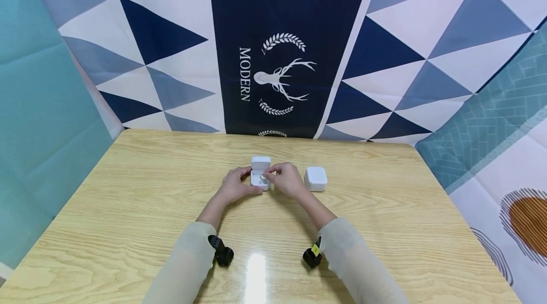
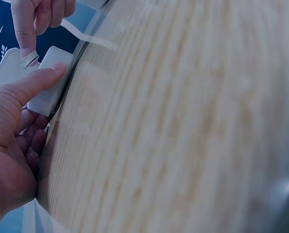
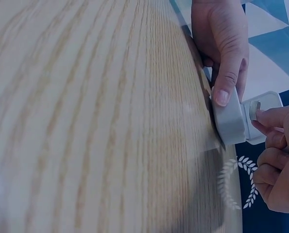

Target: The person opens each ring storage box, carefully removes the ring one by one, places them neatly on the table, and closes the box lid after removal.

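A small white ring box (image 1: 260, 171) stands open on the wooden table (image 1: 128, 209), its lid upright at the back. My left hand (image 1: 245, 182) grips the box's base from the left, thumb along its front edge. In the left wrist view the thumb (image 2: 37, 80) lies on the box (image 2: 49, 87). My right hand (image 1: 269, 174) pinches a silver ring (image 1: 263, 177) over the box's inside. The right wrist view shows the ring (image 3: 254, 109) between thumb and forefinger at the box (image 3: 229, 119), with the left hand (image 3: 222, 48) holding the box's near side.
A second white box (image 1: 315, 178), closed, sits just right of my right hand. Patterned cloth (image 1: 278, 57) hangs behind the table's far edge, and more cloth lines both sides. Black cameras (image 1: 223, 251) are strapped at both wrists.
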`<state>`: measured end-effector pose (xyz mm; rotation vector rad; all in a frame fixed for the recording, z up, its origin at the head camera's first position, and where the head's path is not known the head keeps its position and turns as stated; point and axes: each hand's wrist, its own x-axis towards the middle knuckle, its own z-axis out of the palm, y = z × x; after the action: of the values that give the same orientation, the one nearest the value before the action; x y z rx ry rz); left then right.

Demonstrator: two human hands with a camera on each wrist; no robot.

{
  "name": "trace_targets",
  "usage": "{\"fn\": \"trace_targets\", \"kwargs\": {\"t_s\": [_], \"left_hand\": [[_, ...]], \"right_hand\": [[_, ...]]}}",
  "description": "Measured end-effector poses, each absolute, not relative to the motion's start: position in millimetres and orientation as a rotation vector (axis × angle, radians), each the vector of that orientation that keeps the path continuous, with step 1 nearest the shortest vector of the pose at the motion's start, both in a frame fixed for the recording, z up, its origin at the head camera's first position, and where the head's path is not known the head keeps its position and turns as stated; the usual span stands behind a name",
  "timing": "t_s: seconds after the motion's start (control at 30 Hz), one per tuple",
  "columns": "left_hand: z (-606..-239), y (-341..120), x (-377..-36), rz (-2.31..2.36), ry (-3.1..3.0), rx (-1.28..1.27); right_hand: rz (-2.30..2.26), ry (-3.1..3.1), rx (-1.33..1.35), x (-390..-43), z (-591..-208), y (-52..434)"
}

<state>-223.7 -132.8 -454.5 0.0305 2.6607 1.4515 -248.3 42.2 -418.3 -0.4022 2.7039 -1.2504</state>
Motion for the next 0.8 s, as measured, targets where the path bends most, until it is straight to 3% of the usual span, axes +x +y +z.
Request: {"fn": "trace_targets", "kwargs": {"t_s": [0.8], "left_hand": [[-453.0, -132.2, -222.7, 1.426, 2.665, 0.016]], "right_hand": [[-1.221, 2.728, -0.441, -244.6, -416.5, 41.4]]}}
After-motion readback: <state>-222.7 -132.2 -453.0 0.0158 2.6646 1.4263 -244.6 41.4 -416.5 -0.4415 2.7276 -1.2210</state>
